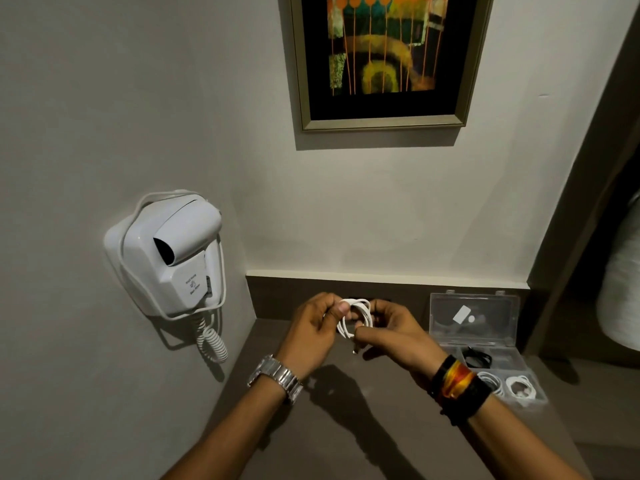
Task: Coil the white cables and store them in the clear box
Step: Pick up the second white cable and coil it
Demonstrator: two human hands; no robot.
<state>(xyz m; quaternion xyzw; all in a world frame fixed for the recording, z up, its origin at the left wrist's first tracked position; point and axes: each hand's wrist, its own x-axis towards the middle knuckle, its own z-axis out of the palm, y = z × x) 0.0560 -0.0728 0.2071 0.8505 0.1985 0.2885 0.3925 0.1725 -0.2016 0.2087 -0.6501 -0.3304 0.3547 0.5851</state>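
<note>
A white cable [360, 315] is wound into a small loop held up over the grey counter [346, 427]. My left hand [313, 332] pinches the loop's left side with thumb and fingers. My right hand [391, 332] grips the loop's right side and lower end. The clear box [509, 336] lies open at the right, its lid leaning against the back ledge. Two coiled white cables [519, 388] and a black cable [476, 356] rest in its compartments.
A white wall-mounted hair dryer [173, 254] with a curly cord hangs on the left wall. A framed picture [384, 60] hangs above the counter. A dark door frame [581, 220] rises at the right.
</note>
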